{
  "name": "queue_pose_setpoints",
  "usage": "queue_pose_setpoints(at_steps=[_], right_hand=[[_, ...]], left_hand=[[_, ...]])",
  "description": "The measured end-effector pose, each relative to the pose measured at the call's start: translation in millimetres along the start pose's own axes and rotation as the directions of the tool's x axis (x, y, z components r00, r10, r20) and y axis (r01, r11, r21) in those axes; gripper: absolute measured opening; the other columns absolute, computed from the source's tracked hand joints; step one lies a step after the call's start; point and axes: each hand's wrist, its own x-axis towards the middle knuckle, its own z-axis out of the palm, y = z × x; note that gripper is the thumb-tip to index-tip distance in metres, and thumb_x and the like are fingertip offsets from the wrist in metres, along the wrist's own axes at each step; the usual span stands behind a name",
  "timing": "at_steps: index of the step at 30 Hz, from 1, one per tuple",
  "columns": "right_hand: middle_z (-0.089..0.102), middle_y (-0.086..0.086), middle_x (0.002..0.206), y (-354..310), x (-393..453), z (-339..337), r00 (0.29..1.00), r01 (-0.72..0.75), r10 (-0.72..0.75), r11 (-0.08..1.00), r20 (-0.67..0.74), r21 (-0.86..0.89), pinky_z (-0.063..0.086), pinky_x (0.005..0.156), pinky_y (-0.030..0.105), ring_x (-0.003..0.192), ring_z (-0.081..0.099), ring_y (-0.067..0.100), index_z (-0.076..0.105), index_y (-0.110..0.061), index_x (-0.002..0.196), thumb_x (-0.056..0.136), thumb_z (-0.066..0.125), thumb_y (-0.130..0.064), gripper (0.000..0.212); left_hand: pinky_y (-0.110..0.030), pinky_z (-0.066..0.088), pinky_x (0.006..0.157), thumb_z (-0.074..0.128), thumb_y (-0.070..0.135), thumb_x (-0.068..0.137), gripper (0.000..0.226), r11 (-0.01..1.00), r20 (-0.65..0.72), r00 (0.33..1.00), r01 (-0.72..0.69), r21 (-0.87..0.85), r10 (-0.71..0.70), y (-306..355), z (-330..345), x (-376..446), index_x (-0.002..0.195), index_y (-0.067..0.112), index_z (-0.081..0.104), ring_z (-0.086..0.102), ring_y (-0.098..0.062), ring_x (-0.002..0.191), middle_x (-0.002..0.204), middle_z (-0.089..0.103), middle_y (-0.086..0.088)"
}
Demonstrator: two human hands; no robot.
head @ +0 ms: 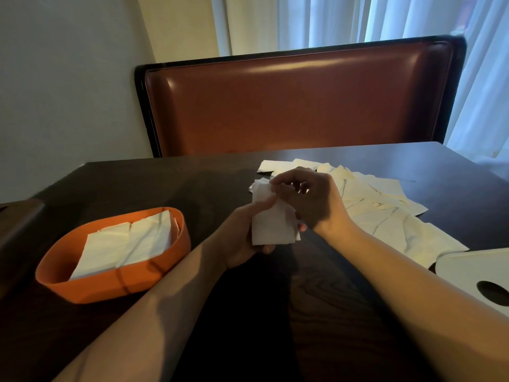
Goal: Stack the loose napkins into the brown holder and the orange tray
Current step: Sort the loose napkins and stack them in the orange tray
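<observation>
both hands met near the centre of the dark table, working one small bundle of napkins. left hand cupped the bundle from below and from its 9 o'clock side, fingers curled round the lower edge, thumb laid up the front face; judged to be acting as a jig so the edges stayed square. right hand came over the top at roughly 1 o'clock of the bundle, fingertips bent and pinching the upper corner of the front sheets, probably to align or seat another napkin on the stack. neither hand was free. loose napkins lay fanned and overlapping on the table from 12 to 4 o'clock of the hands, within easy reach of the right hand, which would explain why it did the picking. orange tray sat at 8 o'clock of the hands, apart from them, already holding flat napkins in two side-by-side piles; placement on the left suits a drop-off by the left hand. a dark brown object at the far left edge, 9 o'clock, may be the brown holder; could not tell whether it held anything. white object with a dark hole at 4 o'clock, touching the loose pile's near edge. task judged partway: much of the pile remained unsorted.
</observation>
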Motion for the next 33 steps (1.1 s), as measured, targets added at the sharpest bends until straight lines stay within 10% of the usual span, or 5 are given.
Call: queue_pose_setpoints(at_steps=[4, 8, 13, 21, 33], right_hand=[[0.062, -0.004, 0.098, -2.9, 1.5, 6.2, 0.990, -0.059, 0.065, 0.997, -0.124, 0.053, 0.044, 0.062, 0.009, 0.081, 0.055, 0.004, 0.067, -0.021, 0.110, 0.095, 0.062, -0.014, 0.017], [0.057, 0.002, 0.102, 0.2, -2.4, 7.4, 0.937, -0.243, 0.335, 0.832, -0.103, 0.499, 0.057, 0.059, 0.024, 0.085, 0.060, 0.008, 0.059, -0.006, 0.119, 0.101, 0.053, -0.012, 0.020], [0.061, 0.003, 0.109, 30.9, 2.8, 11.2, 0.973, -0.228, 0.229, 0.939, -0.026, -0.256, 0.049, 0.092, 0.038, 0.098, 0.057, 0.015, 0.063, -0.017, 0.109, 0.100, 0.056, -0.023, 0.013], [0.048, 0.009, 0.138, 42.5, 35.7, 39.1, 0.909, -0.055, 0.330, 0.700, 0.254, -0.712, 0.037, 0.106, 0.042, 0.128, 0.041, 0.028, 0.048, -0.015, 0.138, 0.096, 0.055, -0.046, 0.053], [0.062, 0.002, 0.094, 24.8, 36.6, 21.3, 0.699, 0.045, 0.492, 0.694, 0.519, -0.718, 0.040, 0.067, 0.025, 0.080, 0.055, 0.014, 0.060, -0.021, 0.092, 0.095, 0.058, -0.035, 0.015]], left_hand=[[-0.026, 0.042, 0.059, 0.060, 0.028, 0.082, 0.040, 0.978, 0.034, 0.998, 0.052, -0.201, -0.046, 3.8, -3.8, -4.0, 0.119, 0.016, 0.055, 0.064, -0.024, 0.082, 0.094, 0.072, -0.009], [-0.029, 0.052, 0.056, 0.051, 0.030, 0.088, 0.029, 0.949, -0.036, 0.999, 0.018, -0.315, -0.031, 7.2, 1.7, -5.0, 0.113, 0.016, 0.059, 0.071, -0.025, 0.077, 0.085, 0.075, -0.010], [-0.042, 0.052, 0.079, 0.042, 0.028, 0.104, 0.024, 0.923, -0.417, 0.908, -0.193, -0.334, 0.039, 8.1, -3.6, 7.2, 0.109, 0.012, 0.058, 0.065, -0.029, 0.093, 0.090, 0.074, -0.011], [-0.035, 0.055, 0.063, 0.045, 0.033, 0.104, 0.017, 0.924, -0.614, 0.787, -0.268, -0.271, 0.048, 3.5, -7.0, 19.3, 0.094, 0.021, 0.051, 0.064, -0.024, 0.086, 0.095, 0.063, -0.009], [-0.044, 0.056, 0.086, 0.045, 0.037, 0.103, 0.023, 0.931, -0.655, 0.749, -0.300, -0.208, 0.095, 1.3, -22.7, 25.7, 0.105, 0.019, 0.059, 0.068, -0.025, 0.094, 0.101, 0.070, -0.010]])
